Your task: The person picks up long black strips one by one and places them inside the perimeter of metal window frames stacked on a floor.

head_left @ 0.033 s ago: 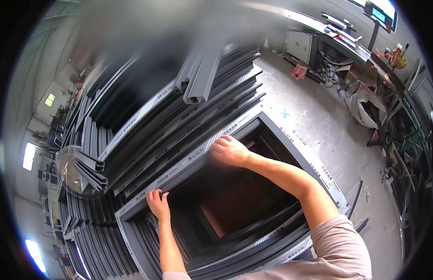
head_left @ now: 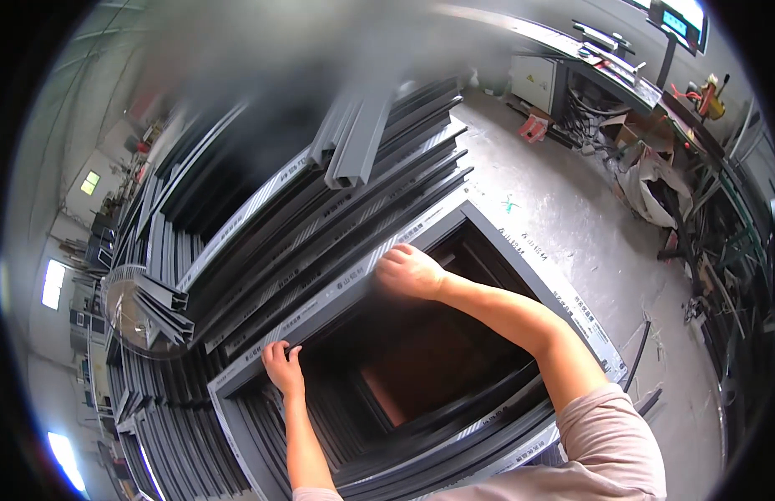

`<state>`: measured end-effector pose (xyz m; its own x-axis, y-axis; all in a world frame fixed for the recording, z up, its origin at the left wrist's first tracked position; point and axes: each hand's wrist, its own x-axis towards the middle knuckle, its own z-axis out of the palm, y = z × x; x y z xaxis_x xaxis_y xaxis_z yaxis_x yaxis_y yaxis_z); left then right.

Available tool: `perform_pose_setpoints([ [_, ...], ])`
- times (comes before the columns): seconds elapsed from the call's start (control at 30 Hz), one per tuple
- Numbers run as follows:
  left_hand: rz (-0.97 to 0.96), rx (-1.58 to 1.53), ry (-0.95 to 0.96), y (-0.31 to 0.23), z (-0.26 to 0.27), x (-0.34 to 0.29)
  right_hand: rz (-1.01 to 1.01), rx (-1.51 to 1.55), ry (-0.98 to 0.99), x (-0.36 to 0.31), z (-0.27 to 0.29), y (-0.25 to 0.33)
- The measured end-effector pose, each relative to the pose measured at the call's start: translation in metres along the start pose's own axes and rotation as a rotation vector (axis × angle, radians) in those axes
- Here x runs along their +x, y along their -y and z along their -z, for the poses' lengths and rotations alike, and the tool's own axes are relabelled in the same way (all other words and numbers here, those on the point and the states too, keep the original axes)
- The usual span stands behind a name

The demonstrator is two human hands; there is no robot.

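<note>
A grey rectangular metal frame (head_left: 329, 293) with printed film strips lies tilted on top of a stack of similar frames in front of me. My left hand (head_left: 283, 369) curls its fingers over the frame's far bar near its left corner, the thumb on the inner side. Further right along the same bar, my right hand (head_left: 410, 272) is closed over it, knuckles up. Its thumb and the underside of its grip are hidden. Through the frame's opening I see dark stacked frames and a brown surface (head_left: 421, 380).
More grey frames (head_left: 262, 196) stand stacked beyond the bar, with loose profiles (head_left: 354, 150) jutting toward me. A round wire-caged fan (head_left: 133, 309) is at the left. Across the grey floor (head_left: 563, 200), a cluttered bench (head_left: 621, 79) and a white sack (head_left: 650, 188) stand at right.
</note>
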<state>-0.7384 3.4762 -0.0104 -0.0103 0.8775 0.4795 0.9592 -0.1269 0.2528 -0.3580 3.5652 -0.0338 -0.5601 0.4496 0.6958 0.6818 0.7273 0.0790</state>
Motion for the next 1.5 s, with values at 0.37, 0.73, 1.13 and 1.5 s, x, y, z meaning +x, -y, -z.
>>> perform_pose_setpoints([
  [0.37,-0.024,0.061,0.099,0.004,0.016,0.009,-0.017,-0.021,0.083,0.016,0.005,0.005],
  [0.73,-0.24,-0.083,0.176,-0.022,0.015,-0.014,-0.117,-0.151,0.224,0.013,0.137,0.03],
  [1.13,-1.015,-0.445,0.144,-0.289,0.052,-0.073,-1.064,-0.232,0.315,-0.242,0.403,0.228],
  [1.5,-1.055,-0.635,0.237,-0.436,0.08,-0.199,-1.769,0.234,-0.138,-0.421,0.373,0.447],
])
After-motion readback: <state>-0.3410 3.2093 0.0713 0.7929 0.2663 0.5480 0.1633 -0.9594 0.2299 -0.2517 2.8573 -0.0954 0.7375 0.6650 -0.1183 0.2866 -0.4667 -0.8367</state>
